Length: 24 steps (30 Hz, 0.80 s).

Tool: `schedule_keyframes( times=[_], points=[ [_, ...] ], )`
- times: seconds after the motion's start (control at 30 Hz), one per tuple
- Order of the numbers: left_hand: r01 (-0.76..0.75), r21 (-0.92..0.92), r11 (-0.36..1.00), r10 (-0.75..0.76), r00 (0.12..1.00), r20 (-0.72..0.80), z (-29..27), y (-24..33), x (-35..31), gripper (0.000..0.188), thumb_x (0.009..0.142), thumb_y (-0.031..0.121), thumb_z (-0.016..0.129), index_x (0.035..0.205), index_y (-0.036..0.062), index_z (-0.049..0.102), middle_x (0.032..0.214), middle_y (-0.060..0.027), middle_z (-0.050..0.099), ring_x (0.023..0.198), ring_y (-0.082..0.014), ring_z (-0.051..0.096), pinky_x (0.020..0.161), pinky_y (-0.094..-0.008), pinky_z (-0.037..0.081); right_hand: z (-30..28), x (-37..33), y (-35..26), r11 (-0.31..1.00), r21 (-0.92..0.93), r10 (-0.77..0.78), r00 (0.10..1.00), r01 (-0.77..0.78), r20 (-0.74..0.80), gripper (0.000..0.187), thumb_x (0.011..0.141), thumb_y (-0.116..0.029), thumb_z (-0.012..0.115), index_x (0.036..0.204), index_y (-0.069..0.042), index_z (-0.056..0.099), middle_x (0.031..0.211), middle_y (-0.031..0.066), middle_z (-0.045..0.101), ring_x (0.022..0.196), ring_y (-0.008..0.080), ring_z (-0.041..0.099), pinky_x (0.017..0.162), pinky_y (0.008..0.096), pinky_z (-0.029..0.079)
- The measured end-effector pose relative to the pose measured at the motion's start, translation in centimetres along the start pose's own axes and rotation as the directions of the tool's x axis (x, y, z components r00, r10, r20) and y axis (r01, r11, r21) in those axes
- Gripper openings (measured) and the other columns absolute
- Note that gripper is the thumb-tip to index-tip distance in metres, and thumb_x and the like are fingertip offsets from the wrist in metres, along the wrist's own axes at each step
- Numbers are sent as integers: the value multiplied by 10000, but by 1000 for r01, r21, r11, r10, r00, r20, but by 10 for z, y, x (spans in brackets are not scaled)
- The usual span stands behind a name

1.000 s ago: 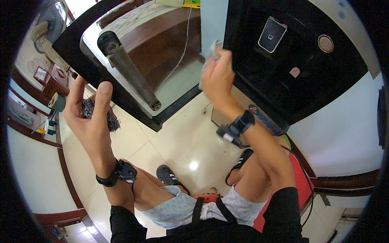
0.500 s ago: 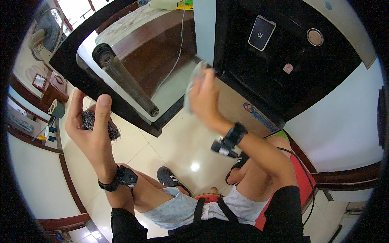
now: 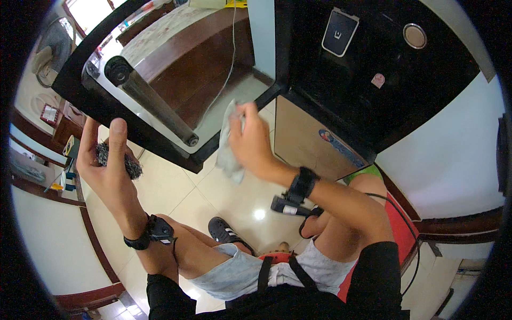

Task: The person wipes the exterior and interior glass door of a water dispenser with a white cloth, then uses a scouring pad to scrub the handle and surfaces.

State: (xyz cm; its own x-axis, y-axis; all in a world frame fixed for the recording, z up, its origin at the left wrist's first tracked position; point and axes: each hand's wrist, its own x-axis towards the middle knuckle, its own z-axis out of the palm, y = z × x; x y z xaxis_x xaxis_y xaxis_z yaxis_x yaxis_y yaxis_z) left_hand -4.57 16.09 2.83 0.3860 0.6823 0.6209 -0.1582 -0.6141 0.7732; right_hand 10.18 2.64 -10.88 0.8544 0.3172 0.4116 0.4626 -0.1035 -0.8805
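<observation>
Right hand (image 3: 250,140) nearer door (image 3: 145,129)'s near corner; fingers pinch cloth (image 3: 228,149), long axis toward wearer, just right of that corner, contact unclear. Left hand (image 3: 109,170): fingers curled round steel wool (image 3: 131,168), beside frame.

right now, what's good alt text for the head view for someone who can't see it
A person's right hand holds a light grey cloth at the lower right edge of a black-framed panel; the left hand, by the panel's lower left edge, holds dark steel wool. A glossy black unit shows at upper right.
</observation>
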Motion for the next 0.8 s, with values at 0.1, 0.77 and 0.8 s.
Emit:
schedule_keyframes(
  times=[0.1,0.77,0.8],
  points=[
    [21,-29,999,-20,1000,21,3,4,4,528,865,200,769,1281,-64,582,699,19,579,540,-26,464,499,-172,319,-16,40,12,986,-72,131,966,-151,-222,192,963,-97,501,1112,24,485,989,272,628,935,427,626,804,497,488],
    [-27,4,1000,27,1000,16,3,13,-11,545,858,173,773,1322,-30,571,947,-40,684,653,-45,556,575,-175,426,-42,54,31,965,-250,-140,960,78,-241,294,942,-73,509,1184,64,605,876,237,612,820,411,605,722,457,477],
    [-36,17,999,36,999,12,3,13,-12,547,860,174,771,1325,-29,568,986,-47,688,672,-51,567,587,-176,441,-39,53,30,962,-272,-103,968,38,-230,293,942,-73,506,1183,62,606,861,234,612,811,410,605,717,456,476]
  ],
)
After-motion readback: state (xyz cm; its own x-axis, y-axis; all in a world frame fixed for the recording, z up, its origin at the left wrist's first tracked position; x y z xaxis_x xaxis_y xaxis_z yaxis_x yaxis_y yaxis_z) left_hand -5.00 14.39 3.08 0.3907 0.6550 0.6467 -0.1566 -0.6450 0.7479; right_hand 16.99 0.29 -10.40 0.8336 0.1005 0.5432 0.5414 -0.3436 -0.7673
